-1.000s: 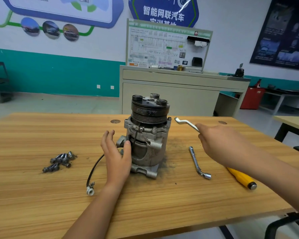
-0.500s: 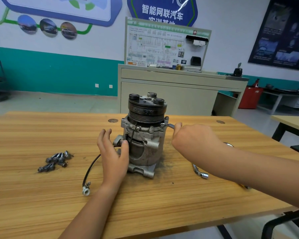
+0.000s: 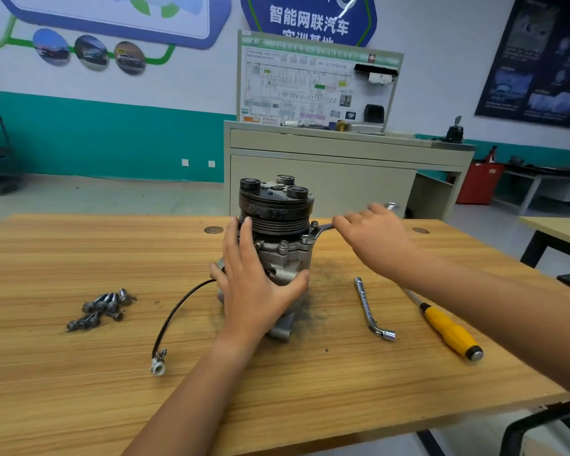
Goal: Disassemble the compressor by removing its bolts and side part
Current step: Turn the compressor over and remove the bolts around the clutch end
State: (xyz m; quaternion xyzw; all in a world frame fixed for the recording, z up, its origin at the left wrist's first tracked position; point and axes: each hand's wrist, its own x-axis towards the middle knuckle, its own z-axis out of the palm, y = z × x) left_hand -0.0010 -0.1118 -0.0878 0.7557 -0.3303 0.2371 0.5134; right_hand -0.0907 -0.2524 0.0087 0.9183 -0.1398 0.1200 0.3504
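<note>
Grey metal compressor (image 3: 277, 205) stands upright on the wooden counter (image 3: 79, 390). Left hand (image 3: 254, 284) presses its body with straight, spread fingers. Right hand (image 3: 375, 238) has its fingers wrapped on a silver wrench (image 3: 323, 228) at its upper right. Loose dark bolts (image 3: 102, 307) lie to its left.

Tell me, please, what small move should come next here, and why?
Probably swing the wrench to loosen the bolt. Its head sits on that bolt at the upper rim of the compressor, the right hand holds its handle, and the left hand braces the compressor body.
</note>
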